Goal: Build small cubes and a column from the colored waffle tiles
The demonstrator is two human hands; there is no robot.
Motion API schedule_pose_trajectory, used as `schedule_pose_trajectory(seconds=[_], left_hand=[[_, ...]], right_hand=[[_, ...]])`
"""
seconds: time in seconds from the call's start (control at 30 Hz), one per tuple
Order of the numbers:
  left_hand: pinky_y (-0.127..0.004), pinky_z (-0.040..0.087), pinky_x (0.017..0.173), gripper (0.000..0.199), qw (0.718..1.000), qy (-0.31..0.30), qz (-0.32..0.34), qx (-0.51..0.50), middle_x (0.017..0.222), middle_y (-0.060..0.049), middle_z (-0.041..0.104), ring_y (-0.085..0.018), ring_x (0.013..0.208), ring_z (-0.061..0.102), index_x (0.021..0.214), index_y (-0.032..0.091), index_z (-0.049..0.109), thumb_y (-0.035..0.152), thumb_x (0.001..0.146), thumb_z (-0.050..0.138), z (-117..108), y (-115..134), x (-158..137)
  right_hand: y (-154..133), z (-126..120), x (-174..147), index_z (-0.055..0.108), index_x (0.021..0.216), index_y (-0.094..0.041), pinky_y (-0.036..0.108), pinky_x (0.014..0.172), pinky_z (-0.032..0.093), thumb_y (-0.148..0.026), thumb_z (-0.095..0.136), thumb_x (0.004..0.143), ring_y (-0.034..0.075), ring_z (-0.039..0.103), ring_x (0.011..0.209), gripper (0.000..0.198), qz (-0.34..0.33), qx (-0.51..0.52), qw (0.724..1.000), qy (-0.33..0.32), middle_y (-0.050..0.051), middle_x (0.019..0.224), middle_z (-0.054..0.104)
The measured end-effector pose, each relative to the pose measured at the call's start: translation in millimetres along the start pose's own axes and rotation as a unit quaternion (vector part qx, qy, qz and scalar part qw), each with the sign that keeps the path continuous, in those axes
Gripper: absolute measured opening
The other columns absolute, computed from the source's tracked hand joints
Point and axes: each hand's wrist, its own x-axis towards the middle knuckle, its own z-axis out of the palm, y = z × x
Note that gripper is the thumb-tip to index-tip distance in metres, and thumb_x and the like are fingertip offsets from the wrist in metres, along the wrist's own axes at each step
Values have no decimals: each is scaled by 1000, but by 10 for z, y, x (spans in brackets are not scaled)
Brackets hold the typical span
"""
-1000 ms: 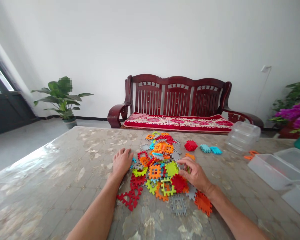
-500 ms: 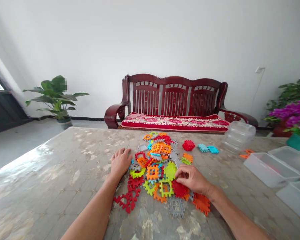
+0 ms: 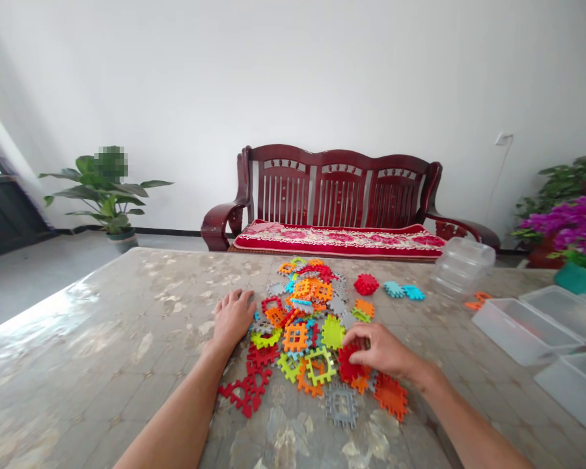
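My left hand (image 3: pixel 234 317) lies flat on the table, fingers spread, just left of a pile of plastic interlocking building pieces. My right hand (image 3: pixel 378 348) pinches a solid red square building piece (image 3: pixel 350 366) at the near right of the pile, its thumb over the top. Beside that piece are a solid lime-green square (image 3: pixel 333 332) and a lime-green frame (image 3: pixel 321 366). Orange window pieces (image 3: pixel 295 337) lie in the middle. Nearer to me are red triangle pieces (image 3: pixel 248 389), a grey window piece (image 3: pixel 342 405) and an orange square (image 3: pixel 390 395).
Right of the pile lie a red stack (image 3: pixel 366 284) and blue pieces (image 3: pixel 413 292). Clear plastic boxes (image 3: pixel 461 267) stand at the far right, with open bins (image 3: pixel 527 332) and orange scissors-like handles (image 3: pixel 478 300) nearby. A wooden bench (image 3: pixel 342 189) stands behind the table (image 3: pixel 151 312).
My right hand has shifted slightly with the red square, which now sits a little apart from the lime-green frame. The frame has turned slightly. My left hand stays in place.
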Motion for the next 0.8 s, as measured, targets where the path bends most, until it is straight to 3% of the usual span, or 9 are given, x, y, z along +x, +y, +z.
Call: schedule_pose_trajectory(seconds=[0.1, 0.17, 0.27, 0.33, 0.4, 0.53, 0.8], left_hand=[[-45, 35, 107, 42, 1000, 0, 0, 0, 140, -11, 54, -29, 128, 49, 129, 26, 61, 35, 93, 41, 0, 2, -1], [-45, 35, 108, 42, 1000, -1, -2, 0, 140, -11, 54, -29, 128, 49, 129, 26, 61, 35, 93, 42, 4, 2, 1], [-44, 35, 107, 42, 1000, 1, -3, -1, 139, -11, 54, -29, 127, 49, 129, 26, 61, 36, 93, 42, 7, 2, 4], [-44, 35, 106, 42, 1000, 1, -2, -1, 140, -11, 54, -29, 127, 50, 129, 27, 60, 36, 93, 43, 6, 2, 5], [-44, 35, 106, 42, 1000, 2, 0, -3, 139, -11, 55, -29, 127, 49, 129, 26, 60, 36, 93, 43, 4, 4, 4], [-45, 35, 106, 41, 1000, 5, 0, -6, 139, -11, 55, -29, 128, 49, 128, 26, 61, 35, 93, 42, 7, 5, 3], [-45, 35, 106, 42, 1000, 0, 4, 0, 140, -11, 54, -29, 128, 49, 130, 26, 60, 35, 93, 42, 18, 3, 10]], right_hand=[[82, -38, 35, 71, 80, -20, 25, 58, 42, -24, 66, 71, 14, 57, 61, 11, 14, 93, 994, 47, -1, 70, 67], [158, -117, 57, 69, 81, -19, 27, 60, 46, -31, 66, 73, 16, 60, 64, 14, 4, 116, 986, 123, 1, 72, 68], [360, -279, 74, 67, 82, -20, 31, 69, 49, -37, 62, 77, 19, 62, 72, 18, -6, 49, 955, 291, 4, 80, 70], [555, -366, 66, 67, 82, -22, 34, 72, 50, -34, 56, 77, 20, 62, 74, 17, 21, -39, 930, 364, 5, 83, 69], [761, -409, 49, 67, 82, -22, 36, 76, 50, -30, 54, 75, 21, 62, 77, 17, 61, -115, 923, 363, 5, 88, 68], [1023, -389, 33, 69, 93, -21, 37, 86, 49, -21, 56, 69, 23, 64, 90, 28, 112, -179, 932, 296, 7, 100, 68], [913, -331, 41, 70, 107, -17, 43, 93, 45, -35, 62, 76, 30, 62, 101, 36, 103, -249, 935, 233, 12, 105, 70]])
